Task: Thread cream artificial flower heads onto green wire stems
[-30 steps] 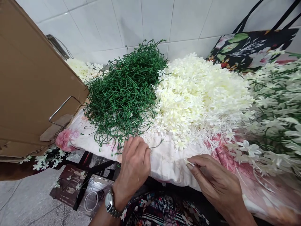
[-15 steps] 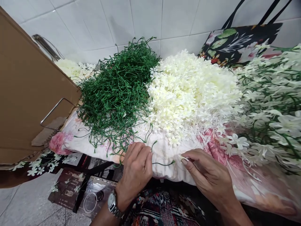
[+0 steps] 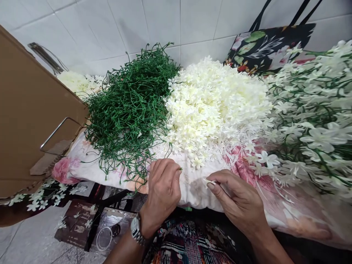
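Note:
My left hand [image 3: 164, 185] is closed, its back toward me, at the front edge of the cloth. A small green tip of an artificial stem [image 3: 180, 168] pokes out beside its thumb; the rest is hidden by the fingers. My right hand [image 3: 240, 203] pinches a small white artificial flower [image 3: 208, 181] between thumb and forefinger, apart from the left hand. Beyond my left hand lies a tangled heap of green plastic stems [image 3: 132, 99]. To its right rises a pile of loose creamy white flowers [image 3: 211, 99].
Finished-looking white flower sprays [image 3: 321, 135] lie at the right. A cardboard box [image 3: 35, 106] with a wire handle stands at the left. A floral bag [image 3: 269, 47] leans on the tiled wall. Flowered cloth [image 3: 93, 161] covers the surface. A brown case [image 3: 78, 223] is below.
The stem ends that stuck out to the right of my left hand are now mostly hidden, with one tip showing. My right hand still pinches the flower. The whole view has shifted slightly.

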Demonstrator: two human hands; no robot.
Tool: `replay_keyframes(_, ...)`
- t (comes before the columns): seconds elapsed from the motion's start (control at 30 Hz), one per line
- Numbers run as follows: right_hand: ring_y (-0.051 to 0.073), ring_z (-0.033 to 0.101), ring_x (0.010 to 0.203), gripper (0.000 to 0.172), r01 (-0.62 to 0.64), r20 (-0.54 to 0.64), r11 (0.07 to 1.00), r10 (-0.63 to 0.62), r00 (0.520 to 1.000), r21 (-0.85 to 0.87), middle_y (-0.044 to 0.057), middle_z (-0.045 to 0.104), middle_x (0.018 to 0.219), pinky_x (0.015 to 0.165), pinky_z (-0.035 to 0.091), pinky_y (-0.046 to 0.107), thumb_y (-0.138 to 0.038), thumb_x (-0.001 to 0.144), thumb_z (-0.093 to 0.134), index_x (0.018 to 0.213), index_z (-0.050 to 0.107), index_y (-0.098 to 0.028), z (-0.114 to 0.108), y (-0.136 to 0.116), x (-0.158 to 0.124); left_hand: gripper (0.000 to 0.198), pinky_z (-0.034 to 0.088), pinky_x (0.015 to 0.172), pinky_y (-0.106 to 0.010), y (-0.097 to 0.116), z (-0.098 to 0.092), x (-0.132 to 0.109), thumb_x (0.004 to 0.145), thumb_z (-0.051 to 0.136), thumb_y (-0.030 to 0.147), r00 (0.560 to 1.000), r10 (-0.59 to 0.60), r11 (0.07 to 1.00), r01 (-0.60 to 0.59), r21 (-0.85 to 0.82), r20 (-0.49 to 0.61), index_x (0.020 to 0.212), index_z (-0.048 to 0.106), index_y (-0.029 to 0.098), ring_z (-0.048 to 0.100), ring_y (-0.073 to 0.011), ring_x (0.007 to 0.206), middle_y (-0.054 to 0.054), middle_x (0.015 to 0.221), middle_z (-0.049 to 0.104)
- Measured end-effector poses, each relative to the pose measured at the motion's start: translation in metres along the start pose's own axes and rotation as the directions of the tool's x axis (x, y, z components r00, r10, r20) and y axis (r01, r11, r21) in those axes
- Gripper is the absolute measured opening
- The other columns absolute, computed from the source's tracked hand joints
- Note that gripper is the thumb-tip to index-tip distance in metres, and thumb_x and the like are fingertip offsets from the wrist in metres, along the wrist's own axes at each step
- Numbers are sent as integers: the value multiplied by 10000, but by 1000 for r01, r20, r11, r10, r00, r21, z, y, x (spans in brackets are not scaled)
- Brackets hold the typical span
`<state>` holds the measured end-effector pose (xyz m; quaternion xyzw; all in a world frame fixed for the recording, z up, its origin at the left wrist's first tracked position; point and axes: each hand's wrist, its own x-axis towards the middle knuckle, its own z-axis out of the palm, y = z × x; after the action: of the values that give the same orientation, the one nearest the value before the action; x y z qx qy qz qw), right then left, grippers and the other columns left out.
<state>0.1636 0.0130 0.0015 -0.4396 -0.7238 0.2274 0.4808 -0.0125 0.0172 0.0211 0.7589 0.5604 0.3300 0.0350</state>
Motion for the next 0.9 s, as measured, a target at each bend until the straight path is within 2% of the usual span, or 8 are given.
replay_keyframes(0.07, 115, 599, 613, 64, -15, 19, 1000, 14, 1000, 28, 8, 621, 690, 539, 477, 216, -155, 838, 538, 808, 585, -188, -3, -6, 2, 159, 421, 662, -281, 4, -7, -4, 860, 429, 74, 1000, -8, 971, 12, -241, 14, 786, 526, 176, 538, -153, 716, -27, 735, 576)
replay_keyframes(0.13, 112, 592, 619, 63, -9, 42, 999, 7, 999, 48, 5, 614, 694, 543, 472, 217, -156, 842, 539, 811, 583, -188, -6, -13, 5, 140, 419, 596, -238, 8, -11, -8, 863, 446, 91, 995, -59, 907, 88, -411, 85, 804, 528, 187, 531, -124, 644, 1, 696, 558)
replay_keyframes(0.23, 111, 586, 635, 72, 15, 81, 996, -22, 997, 82, 6, 610, 708, 555, 472, 224, -138, 846, 527, 833, 581, -184, -8, -23, 7, 121, 395, 541, -218, 11, -12, -14, 870, 463, 126, 970, -133, 815, 224, -534, 204, 798, 531, 196, 497, -101, 562, 26, 651, 521)
replay_keyframes(0.3, 108, 581, 642, 87, 25, 105, 995, -35, 994, 95, 10, 606, 722, 558, 473, 225, -122, 850, 514, 856, 579, -180, -9, -28, 7, 117, 387, 534, -217, 12, -11, -17, 871, 466, 138, 961, -147, 777, 258, -575, 233, 796, 535, 196, 494, -101, 563, 25, 652, 517)
replay_keyframes(0.53, 102, 557, 671, 128, 72, 184, 997, -78, 980, 35, 20, 586, 741, 581, 468, 214, -93, 864, 469, 887, 575, -160, -9, -36, 5, 121, 376, 499, -184, 15, -11, -21, 854, 480, 116, 964, -132, 735, 251, -630, 230, 778, 539, 190, 487, -79, 532, 41, 635, 511)
replay_keyframes(0.63, 107, 545, 673, 133, 99, 200, 995, -99, 975, 10, 25, 585, 741, 581, 461, 222, -104, 877, 455, 859, 576, -156, -9, -36, 5, 124, 391, 518, -184, 15, -11, -22, 848, 480, 98, 975, -105, 780, 204, -592, 197, 779, 534, 186, 497, -80, 548, 38, 651, 523)
replay_keyframes(0.77, 121, 536, 683, 134, 150, 222, 987, -135, 966, -52, 40, 574, 734, 596, 458, 242, -84, 869, 459, 823, 572, -139, -7, -35, 3, 150, 395, 534, -187, 15, -10, -22, 835, 462, 56, 993, -8, 859, 67, -507, 117, 777, 529, 177, 501, -84, 574, 27, 660, 531)
replay_keyframes(0.9, 141, 536, 690, 170, 204, 230, 970, -171, 958, -131, 61, 570, 717, 591, 454, 260, -39, 849, 448, 760, 562, -128, -4, -32, 1, 160, 406, 564, -197, 15, -8, -24, 833, 442, 38, 994, 62, 892, -14, -452, 91, 793, 528, 166, 519, -98, 619, 8, 678, 538)
